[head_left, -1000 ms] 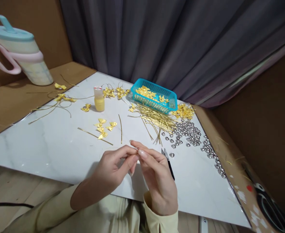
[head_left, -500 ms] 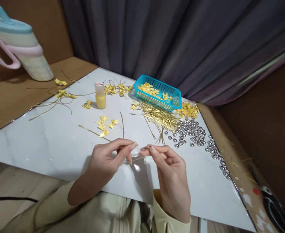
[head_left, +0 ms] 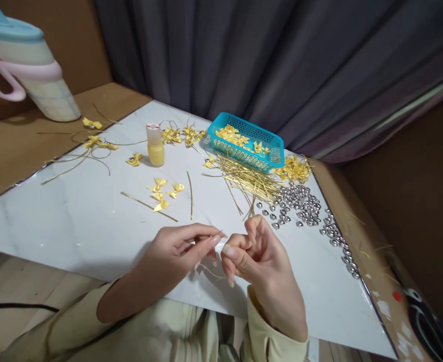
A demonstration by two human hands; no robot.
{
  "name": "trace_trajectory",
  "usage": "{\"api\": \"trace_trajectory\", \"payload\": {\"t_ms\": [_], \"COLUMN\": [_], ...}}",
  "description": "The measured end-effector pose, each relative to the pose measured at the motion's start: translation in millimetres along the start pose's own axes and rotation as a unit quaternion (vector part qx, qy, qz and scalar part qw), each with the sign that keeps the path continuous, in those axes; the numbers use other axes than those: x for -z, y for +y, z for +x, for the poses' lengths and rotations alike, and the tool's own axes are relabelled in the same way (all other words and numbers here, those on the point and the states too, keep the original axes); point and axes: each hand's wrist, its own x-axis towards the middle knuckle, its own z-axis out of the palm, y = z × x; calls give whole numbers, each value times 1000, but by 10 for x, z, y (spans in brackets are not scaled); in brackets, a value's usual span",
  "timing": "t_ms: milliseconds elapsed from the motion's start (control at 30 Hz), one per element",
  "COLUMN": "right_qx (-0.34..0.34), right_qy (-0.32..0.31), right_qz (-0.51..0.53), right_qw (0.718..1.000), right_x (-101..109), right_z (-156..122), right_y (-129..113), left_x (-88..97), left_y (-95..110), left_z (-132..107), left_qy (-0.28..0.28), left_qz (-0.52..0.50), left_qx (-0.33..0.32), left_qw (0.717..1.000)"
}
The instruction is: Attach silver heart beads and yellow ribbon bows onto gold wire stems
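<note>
My left hand [head_left: 182, 254] pinches a thin gold cord [head_left: 211, 272] between thumb and forefinger, and a short tip of it pokes up past the fingertips. Below the fingers the cord bends across toward my right hand [head_left: 264, 261]. That hand is closed close beside the left fingertips, thumb against a bent forefinger; the bit of cord inside it is mostly hidden. Beyond my left hand lie several yellow ribbon bows [head_left: 160, 193]. Two loose gold cord pieces flank them, one on the left [head_left: 148, 206] and one on the right [head_left: 190, 196].
A blue basket [head_left: 247, 142] of yellow bows stands at the back, behind a pile of gold cords [head_left: 251, 180]. Silver heart-shaped beads [head_left: 302, 203] spread along the right. A yellow bottle [head_left: 155, 148] stands left of centre. Farther out are a tumbler [head_left: 51, 85] and scissors [head_left: 425, 317].
Both hands have come closer together. The right has turned, its forefinger now bent upward and its fingers curled. The cord beneath the fingers hangs in a lower curve.
</note>
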Motion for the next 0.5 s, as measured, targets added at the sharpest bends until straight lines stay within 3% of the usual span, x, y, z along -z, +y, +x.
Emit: {"api": "trace_trajectory", "payload": {"t_ms": [167,500], "right_qx": [34,120], "right_qy": [-9,76], "right_qz": [-5,-102], "right_qw": [999,985], "right_x": [3,-116], "right_z": [4,-110], "right_y": [21,-4], "left_x": [26,23], "left_y": [-14,-1], "left_z": [-40,-63], "left_qy": [-34,18], "left_qz": [14,100], "left_qx": [38,-60], "left_qw": [999,993]}}
